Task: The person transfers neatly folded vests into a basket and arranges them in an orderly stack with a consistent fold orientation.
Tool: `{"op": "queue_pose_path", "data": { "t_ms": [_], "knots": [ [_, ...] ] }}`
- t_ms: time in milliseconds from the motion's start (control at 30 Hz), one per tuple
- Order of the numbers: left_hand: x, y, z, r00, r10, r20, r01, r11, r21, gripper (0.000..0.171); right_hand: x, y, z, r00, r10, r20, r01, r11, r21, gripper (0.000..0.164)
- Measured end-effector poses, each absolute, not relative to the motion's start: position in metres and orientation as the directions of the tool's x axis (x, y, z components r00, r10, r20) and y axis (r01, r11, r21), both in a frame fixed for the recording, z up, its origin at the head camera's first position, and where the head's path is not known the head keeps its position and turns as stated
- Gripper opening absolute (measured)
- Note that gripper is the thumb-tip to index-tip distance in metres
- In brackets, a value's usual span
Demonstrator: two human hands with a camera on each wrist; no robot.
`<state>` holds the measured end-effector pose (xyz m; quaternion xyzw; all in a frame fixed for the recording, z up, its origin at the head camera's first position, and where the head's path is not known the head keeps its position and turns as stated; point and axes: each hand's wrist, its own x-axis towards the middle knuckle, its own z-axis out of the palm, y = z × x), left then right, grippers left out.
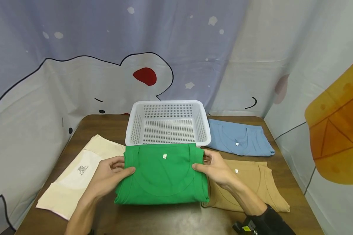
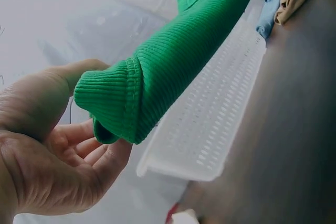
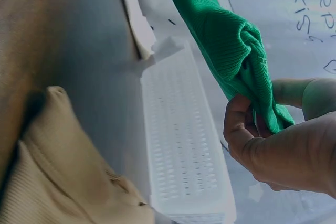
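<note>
A folded green shirt (image 1: 164,179) with a small white neck label is held up off the table between both hands. At its left edge my left hand (image 1: 110,174) pinches the cloth, thumb on top and fingers beneath. My right hand (image 1: 216,168) grips the right edge the same way. In the left wrist view the ribbed green fabric (image 2: 173,72) sits between thumb and fingers, and in the right wrist view the other end (image 3: 247,61) is pinched. Just behind the shirt stands a white perforated plastic basket (image 1: 202,125), with nothing seen inside its visible part.
A folded cream shirt (image 1: 76,173) with a printed patch lies at the left of the brown table (image 1: 135,222). To the right are a folded blue shirt (image 1: 238,138) and a folded tan shirt (image 1: 253,178). A patterned curtain (image 1: 91,29) hangs behind.
</note>
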<state>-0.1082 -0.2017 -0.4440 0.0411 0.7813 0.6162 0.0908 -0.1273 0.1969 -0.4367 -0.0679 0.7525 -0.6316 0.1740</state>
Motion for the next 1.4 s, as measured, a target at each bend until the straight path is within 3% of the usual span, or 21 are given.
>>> {"op": "queue_pose_path", "data": {
  "t_ms": [167,467,633,867,1400],
  "knots": [
    [-0.116,-0.199,-0.431,-0.983,0.178,-0.051,0.004,0.292,0.956,0.029,-0.134,0.200,-0.422,-0.935,-0.319,-0.158,0.091,0.216,-0.972,0.057],
    [-0.136,-0.192,-0.409,-0.982,0.188,0.006,0.067,0.317,0.946,0.032,-0.156,0.208,-0.393,-0.940,-0.295,-0.170,0.108,0.213,-0.971,0.059],
    [-0.153,-0.187,-0.403,-0.983,0.181,0.013,0.065,0.284,0.957,0.036,-0.172,0.212,-0.381,-0.947,-0.272,-0.173,0.131,0.164,-0.978,0.055],
    [-0.182,-0.186,-0.394,-0.988,0.156,-0.003,0.044,0.293,0.955,0.042,-0.198,0.210,-0.368,-0.961,-0.239,-0.137,0.089,0.200,-0.976,0.050],
    [-0.234,-0.183,-0.368,-0.992,0.129,-0.004,0.037,0.311,0.950,0.045,-0.240,0.214,-0.348,-0.967,-0.215,-0.136,0.113,0.115,-0.987,0.056]
  ]
}}
